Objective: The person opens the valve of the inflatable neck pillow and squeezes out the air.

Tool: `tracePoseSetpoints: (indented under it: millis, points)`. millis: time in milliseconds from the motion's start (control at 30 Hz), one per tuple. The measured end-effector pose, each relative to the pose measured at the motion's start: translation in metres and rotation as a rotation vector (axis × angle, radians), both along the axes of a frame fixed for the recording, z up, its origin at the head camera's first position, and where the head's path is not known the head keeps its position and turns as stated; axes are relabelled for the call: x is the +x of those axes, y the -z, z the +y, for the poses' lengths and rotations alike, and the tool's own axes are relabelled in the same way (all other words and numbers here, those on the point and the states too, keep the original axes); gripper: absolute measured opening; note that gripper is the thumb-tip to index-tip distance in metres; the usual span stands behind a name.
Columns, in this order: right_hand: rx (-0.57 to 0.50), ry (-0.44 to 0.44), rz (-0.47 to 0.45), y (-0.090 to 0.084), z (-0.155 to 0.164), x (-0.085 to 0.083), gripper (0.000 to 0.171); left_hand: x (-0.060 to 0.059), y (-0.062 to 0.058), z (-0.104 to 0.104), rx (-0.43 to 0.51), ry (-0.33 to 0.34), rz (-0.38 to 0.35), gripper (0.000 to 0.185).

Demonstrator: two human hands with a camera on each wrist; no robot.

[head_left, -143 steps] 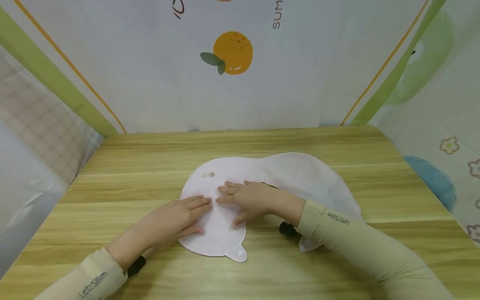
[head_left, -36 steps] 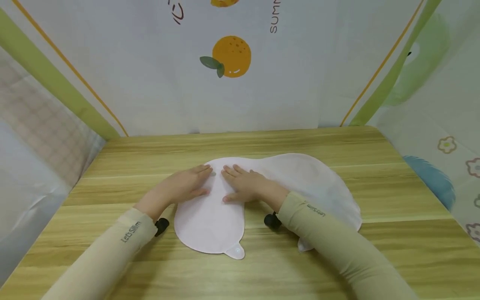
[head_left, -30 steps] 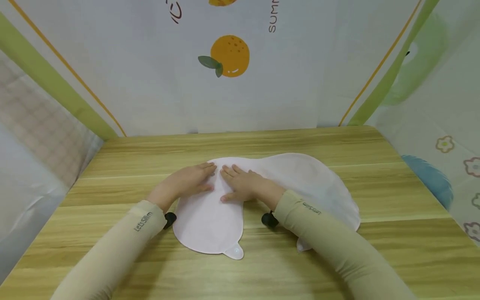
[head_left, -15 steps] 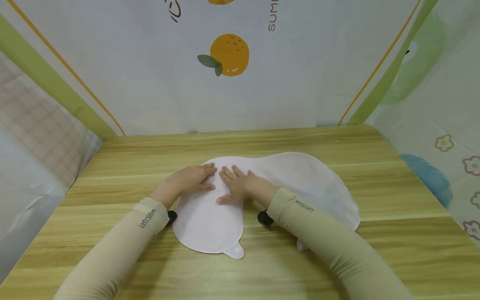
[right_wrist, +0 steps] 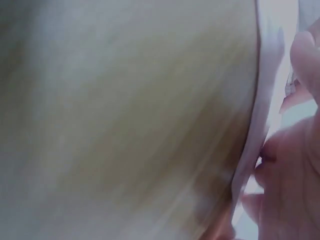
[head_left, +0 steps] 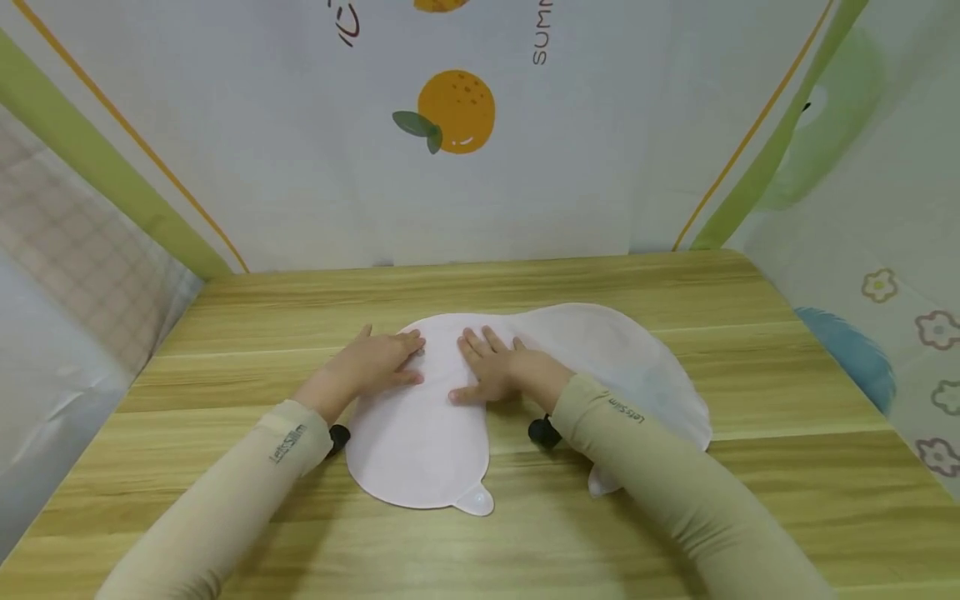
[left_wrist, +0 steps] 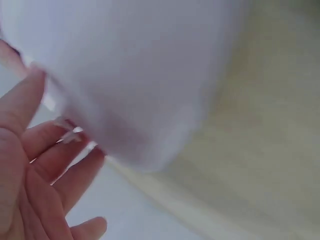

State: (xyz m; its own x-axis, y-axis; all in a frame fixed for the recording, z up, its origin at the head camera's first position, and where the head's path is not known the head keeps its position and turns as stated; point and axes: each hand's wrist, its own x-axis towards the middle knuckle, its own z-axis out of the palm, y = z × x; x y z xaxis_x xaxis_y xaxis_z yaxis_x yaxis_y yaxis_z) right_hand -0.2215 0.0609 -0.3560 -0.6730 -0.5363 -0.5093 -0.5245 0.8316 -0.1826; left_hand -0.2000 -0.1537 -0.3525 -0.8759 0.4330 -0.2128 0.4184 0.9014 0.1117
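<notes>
A pale pink, U-shaped inflatable neck pillow point(head_left: 420, 450) lies flat and looks deflated, its two ends toward the person. A small clear valve point(head_left: 420, 352) sits on its upper left part, right at the left fingertips. My left hand point(head_left: 375, 362) rests over the pillow's left edge, thumb and fingers apart, one finger raised. In the left wrist view the clear valve point(left_wrist: 70, 135) shows beside the fingers. My right hand point(head_left: 495, 371) rests with spread fingers on the pillow near the inner curve. A snap tab point(head_left: 476, 499) sticks out at the left end.
The wooden table point(head_left: 262, 375) bears the pillow. A white cloth backdrop point(head_left: 570, 167) with a printed orange hangs behind it, and printed cloth hangs at both sides. Black wrist cameras point(head_left: 544, 432) sit under both wrists.
Both hands have moved from the pillow's middle left part toward its far edge, the left hand coming to the valve. Most recently the right hand shifted slightly right and a left finger lifted.
</notes>
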Motion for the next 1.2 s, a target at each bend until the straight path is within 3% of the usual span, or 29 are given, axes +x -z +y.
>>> tracePoseSetpoints:
  millis: [200,500,700,967,1200]
  points:
    - [-0.034,0.012,0.020,0.000,-0.002,-0.002,0.095,-0.013,-0.003,0.017,0.037,0.035,0.066,0.054]
    - [0.026,0.018,-0.021,0.008,-0.001,-0.009,0.095,-0.028,0.003,0.030,0.044,0.065,0.022,0.053]
    - [0.051,0.028,-0.048,0.018,0.002,-0.021,0.098,-0.027,0.001,0.024,0.048,0.074,0.022,0.054]
    - [0.031,0.044,-0.065,0.004,0.010,-0.015,0.099,-0.024,0.005,0.012,0.087,0.054,0.005,0.056]
    - [0.033,0.065,-0.065,0.009,0.020,-0.022,0.103,-0.024,0.005,0.009,0.095,0.034,-0.014,0.058]
